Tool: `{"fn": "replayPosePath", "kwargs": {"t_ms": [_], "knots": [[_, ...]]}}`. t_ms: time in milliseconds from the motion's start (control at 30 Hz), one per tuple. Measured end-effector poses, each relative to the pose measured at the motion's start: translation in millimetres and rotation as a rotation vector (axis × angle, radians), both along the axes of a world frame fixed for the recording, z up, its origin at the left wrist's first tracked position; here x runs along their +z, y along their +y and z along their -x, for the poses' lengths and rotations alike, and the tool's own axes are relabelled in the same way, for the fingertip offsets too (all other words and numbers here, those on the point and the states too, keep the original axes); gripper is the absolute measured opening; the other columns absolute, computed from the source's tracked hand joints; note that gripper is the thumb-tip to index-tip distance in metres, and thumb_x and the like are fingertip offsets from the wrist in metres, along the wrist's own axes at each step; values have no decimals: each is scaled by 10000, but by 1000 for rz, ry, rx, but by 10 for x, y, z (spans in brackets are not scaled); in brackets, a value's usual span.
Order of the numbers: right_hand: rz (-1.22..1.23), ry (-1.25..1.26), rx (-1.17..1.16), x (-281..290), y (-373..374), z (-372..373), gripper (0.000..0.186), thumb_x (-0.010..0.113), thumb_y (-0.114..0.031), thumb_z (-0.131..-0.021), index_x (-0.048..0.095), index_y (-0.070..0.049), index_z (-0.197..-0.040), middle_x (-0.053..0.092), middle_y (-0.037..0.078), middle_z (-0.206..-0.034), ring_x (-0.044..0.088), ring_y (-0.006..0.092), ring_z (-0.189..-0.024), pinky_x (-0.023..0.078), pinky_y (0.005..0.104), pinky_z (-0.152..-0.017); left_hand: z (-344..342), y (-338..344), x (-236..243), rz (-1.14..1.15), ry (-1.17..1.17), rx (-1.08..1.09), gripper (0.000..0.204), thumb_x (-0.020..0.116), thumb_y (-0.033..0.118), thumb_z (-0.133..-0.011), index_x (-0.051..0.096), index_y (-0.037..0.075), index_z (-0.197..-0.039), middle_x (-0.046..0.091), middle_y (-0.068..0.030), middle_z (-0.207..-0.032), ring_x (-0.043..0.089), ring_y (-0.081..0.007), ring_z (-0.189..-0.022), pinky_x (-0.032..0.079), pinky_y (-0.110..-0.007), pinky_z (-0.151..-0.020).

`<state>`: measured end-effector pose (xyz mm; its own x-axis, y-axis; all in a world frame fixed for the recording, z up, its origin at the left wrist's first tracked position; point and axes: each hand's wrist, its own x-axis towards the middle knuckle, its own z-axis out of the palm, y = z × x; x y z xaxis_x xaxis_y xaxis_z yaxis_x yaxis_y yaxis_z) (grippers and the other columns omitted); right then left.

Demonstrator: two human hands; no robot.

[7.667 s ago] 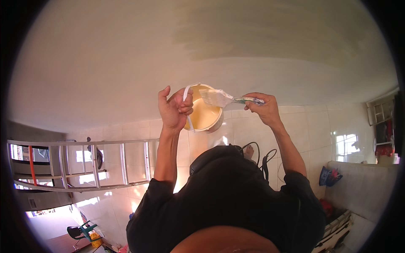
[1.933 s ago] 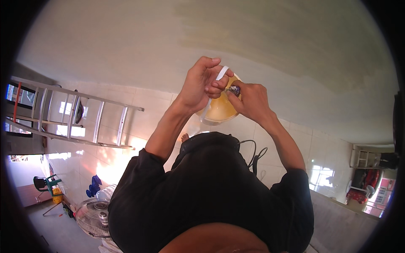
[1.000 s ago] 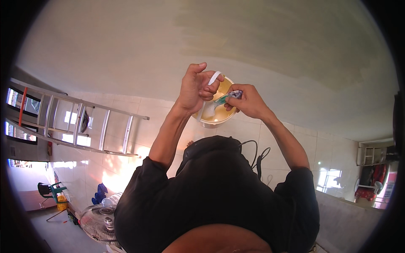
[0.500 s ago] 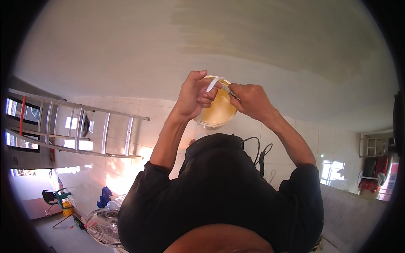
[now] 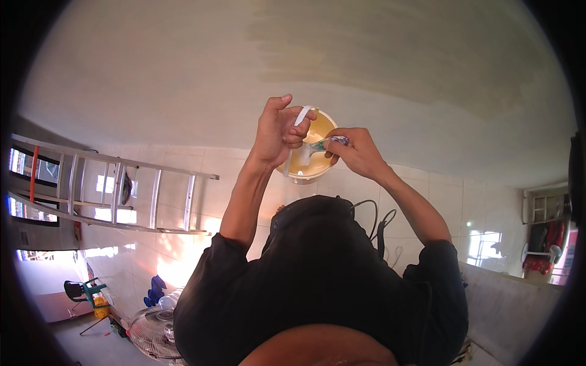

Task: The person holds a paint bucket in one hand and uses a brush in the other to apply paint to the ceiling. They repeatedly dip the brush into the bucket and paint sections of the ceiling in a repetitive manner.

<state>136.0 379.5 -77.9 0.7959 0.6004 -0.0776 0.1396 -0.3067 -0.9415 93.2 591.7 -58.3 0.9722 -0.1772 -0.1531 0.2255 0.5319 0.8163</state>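
My left hand (image 5: 278, 133) has its fingers curled around the white handle (image 5: 303, 114) of a bucket, thumb pointing up. The round bucket (image 5: 312, 179) hangs before me close to the wall, yellowish inside, with its mouth toward me. In my right hand (image 5: 361, 154) is a paintbrush (image 5: 318, 146), gripped by a handle with a greenish, patterned part. Its pale bristles sit inside the bucket's mouth, toward the left side. Whether they touch paint or the inner wall I cannot tell.
Ahead is a pale wall (image 5: 152, 73) with a darker, greenish-yellow patch (image 5: 390, 55). A metal ladder (image 5: 155, 198) stands at left. A fan (image 5: 152, 332) and a green chair (image 5: 91, 290) are at lower left. Black cables (image 5: 381, 235) hang beside my waist.
My right hand has turned and lowered the brush from the bucket's upper rim into its mouth, so the bristles now show. My left hand and the bucket have shifted slightly left and up.
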Motion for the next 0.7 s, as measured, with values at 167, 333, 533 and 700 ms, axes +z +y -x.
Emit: {"fn": "replayPosePath", "kwargs": {"t_ms": [167, 333, 533, 700], "knots": [[92, 311, 197, 19, 78, -165, 214, 639, -160, -899, 670, 46, -947, 734, 109, -795, 704, 151, -648, 526, 307, -594, -14, 28, -43, -4, -54, -14, 700, 403, 638, -898, 613, -21, -1003, 348, 73, -634, 232, -13, -502, 197, -181, -441], [327, 42, 392, 158, 47, -180, 140, 619, -129, -897, 611, 4, -940, 697, 113, -733, 703, 219, -659, 492, 339, -554, 7, 7, -110, -8, -56, 15, 691, 405, 633, -901, 610, -18, -1009, 348, 75, -636, 227, -13, -504, 198, -180, -439], [390, -682, 354, 51, -23, -79, 140, 611, -98, -851, 568, 20, -913, 643, 189, -727, 622, 402, -610, 481, 472, -566, 80, -2, -106, -28, -23, 13, 666, 404, 612, -915, 608, -13, -1020, 335, 76, -638, 213, -18, -511, 197, -182, -450], [402, -919, 203, -106, -5, -84, 108, 620, -78, -845, 549, 3, -857, 603, 169, -663, 629, 366, -593, 480, 461, -530, 124, -15, -137, -15, 12, -13, 661, 402, 601, -921, 612, -14, -1040, 333, 75, -642, 214, -22, -516, 202, -187, -457]]}}
